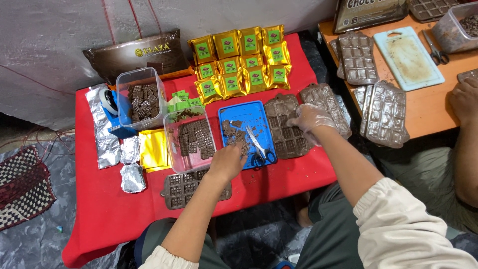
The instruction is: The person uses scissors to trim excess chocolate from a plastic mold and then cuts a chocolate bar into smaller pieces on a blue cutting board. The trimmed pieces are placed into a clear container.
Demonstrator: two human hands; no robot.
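Observation:
My left hand [226, 162] is bare and rests at the near left edge of a blue tray [259, 110], fingers curled over chocolate crumbs [233, 132]; whether it grips a piece is hidden. Scissors [259, 147] lie on the tray beside it. My right hand [311, 118] wears a clear glove and presses on a brown chocolate mould [284, 134] to the right of the tray. A clear tub [191, 139] holding chocolate squares stands left of my left hand. Another filled mould [181, 187] lies under my left forearm.
Gold packets with green labels [239, 60] fill the back of the red table [99, 204]. A second tub [142, 97], foil sheets [102, 134] and wrapped pieces sit at the left. Another person's hand [465, 97] rests on an orange table with moulds [386, 114], a cutting board [408, 57] and scissors.

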